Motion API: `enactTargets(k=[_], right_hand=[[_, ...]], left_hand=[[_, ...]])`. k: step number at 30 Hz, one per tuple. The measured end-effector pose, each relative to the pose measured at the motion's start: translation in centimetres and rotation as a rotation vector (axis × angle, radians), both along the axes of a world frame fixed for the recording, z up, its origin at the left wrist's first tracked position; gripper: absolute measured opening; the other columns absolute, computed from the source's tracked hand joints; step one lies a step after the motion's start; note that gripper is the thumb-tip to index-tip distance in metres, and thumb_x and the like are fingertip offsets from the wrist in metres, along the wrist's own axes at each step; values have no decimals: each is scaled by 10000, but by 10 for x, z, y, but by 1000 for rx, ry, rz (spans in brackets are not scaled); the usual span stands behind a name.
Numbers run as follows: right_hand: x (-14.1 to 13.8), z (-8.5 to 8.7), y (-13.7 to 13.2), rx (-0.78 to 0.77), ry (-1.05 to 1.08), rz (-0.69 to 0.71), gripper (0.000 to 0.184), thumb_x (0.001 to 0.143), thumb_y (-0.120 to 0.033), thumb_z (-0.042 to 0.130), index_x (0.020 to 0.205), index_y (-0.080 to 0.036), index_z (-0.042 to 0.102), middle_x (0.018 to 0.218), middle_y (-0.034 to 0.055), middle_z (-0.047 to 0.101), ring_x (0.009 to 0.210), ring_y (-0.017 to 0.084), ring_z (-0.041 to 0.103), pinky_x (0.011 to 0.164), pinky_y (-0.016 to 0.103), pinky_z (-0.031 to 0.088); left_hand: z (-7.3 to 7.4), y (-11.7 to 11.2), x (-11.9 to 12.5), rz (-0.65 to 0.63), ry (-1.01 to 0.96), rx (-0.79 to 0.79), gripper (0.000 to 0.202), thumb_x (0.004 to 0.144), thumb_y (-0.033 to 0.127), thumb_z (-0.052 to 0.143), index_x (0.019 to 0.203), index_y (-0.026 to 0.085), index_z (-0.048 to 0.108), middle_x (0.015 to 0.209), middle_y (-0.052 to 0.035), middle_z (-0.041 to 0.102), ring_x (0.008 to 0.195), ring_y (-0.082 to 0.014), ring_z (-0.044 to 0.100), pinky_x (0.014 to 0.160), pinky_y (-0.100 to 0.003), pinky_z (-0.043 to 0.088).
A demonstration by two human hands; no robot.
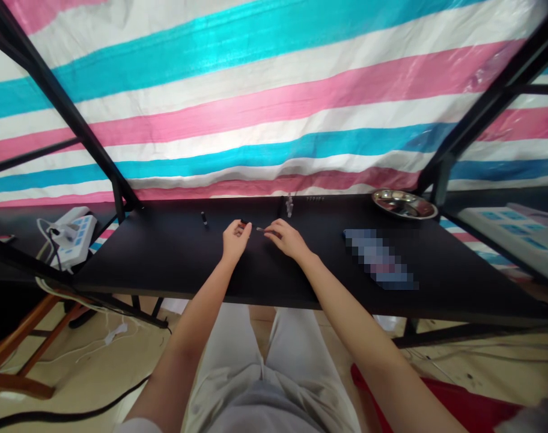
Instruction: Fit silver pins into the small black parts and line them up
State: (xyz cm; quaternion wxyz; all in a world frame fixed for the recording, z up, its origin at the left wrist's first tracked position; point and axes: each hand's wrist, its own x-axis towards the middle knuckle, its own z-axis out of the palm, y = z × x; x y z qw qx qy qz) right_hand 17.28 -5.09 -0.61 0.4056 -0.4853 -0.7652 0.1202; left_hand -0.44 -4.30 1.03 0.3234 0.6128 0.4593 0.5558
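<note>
My left hand (pixel 235 239) is closed around a small dark piece (pixel 244 222) with a hint of orange-brown; its kind is too small to tell. Just to its right, my right hand (pixel 286 237) pinches a small thin pale piece (pixel 260 228) that points at the left hand. A short gap separates that piece from the left fingers. Left of both hands, a small black-and-white cylinder (pixel 204 218) is on the black table (pixel 166 258). Beyond my right hand are several small clear pieces (pixel 289 205) in a cluster.
Tiny items (pixel 315 198) form a row at the table's back edge. A round metal dish (pixel 404 205) sits back right, with a pixelated blue object (pixel 380 258) nearer me. A power strip (pixel 76 237) with cables is at left. Black frame posts (pixel 454 135) flank a striped sheet (pixel 265 120).
</note>
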Motion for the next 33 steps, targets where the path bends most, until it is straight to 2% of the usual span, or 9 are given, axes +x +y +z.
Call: enactTargets(k=[3,6,9,11,16,21,24,28,33], right_hand=[[7,-3,4,30,24,-166,237,816,-382,500,898,-218,650,867,61,584,682,158,531,642,286,425],[17,-7,11,29,96,-374,241,809,-358,488,882,-187,641,808,70,607,722,184,551,670,301,430],[27,-10,19,-74,157,-552,220,780,-322,506,869,-169,637,825,87,648,742,203,577,696,320,436],[34,-12,26,-144,177,-610,209,761,-307,518,855,-169,642,837,90,666,752,209,592,700,321,440],[44,-10,42,-248,127,-647,184,729,-288,543,822,-178,659,828,76,684,785,206,613,697,300,444],[43,-4,51,-369,61,-645,167,715,-302,580,793,-189,676,834,79,690,790,217,623,677,295,440],[40,-5,52,-376,16,-641,187,727,-322,573,815,-199,683,850,79,689,800,223,622,676,304,440],[40,-11,51,-344,-41,-635,223,750,-340,550,874,-208,681,833,71,684,797,225,619,666,310,441],[41,-15,52,-338,-66,-630,220,753,-335,546,876,-213,683,813,72,683,772,221,619,663,310,444]], left_hand=[[-1,7,-4,98,-151,-86,244,735,396,562,740,158,504,663,13,525,503,-58,485,501,-192,431],[-2,10,-7,142,-198,-116,225,726,367,567,722,157,488,646,22,504,494,-49,469,484,-178,428],[-3,11,-6,132,-194,-108,198,715,332,579,708,156,487,620,30,480,502,-50,464,486,-172,433],[-4,11,-6,125,-183,-110,196,710,328,585,703,158,488,612,32,474,505,-52,463,484,-172,433],[-5,13,-7,111,-135,-125,210,708,350,578,694,161,488,603,33,479,486,-55,457,478,-182,427],[-5,10,-6,106,-28,-85,188,708,338,576,685,163,509,600,27,494,493,-62,442,505,-196,413],[-5,7,-2,114,63,-21,162,708,320,582,689,166,534,606,20,517,523,-76,460,546,-212,412],[-7,5,7,38,184,1,144,723,307,574,680,172,547,621,6,555,575,-103,499,599,-239,425],[-9,20,24,-75,497,149,88,727,268,594,696,187,579,679,-13,609,689,-148,514,698,-284,417]])
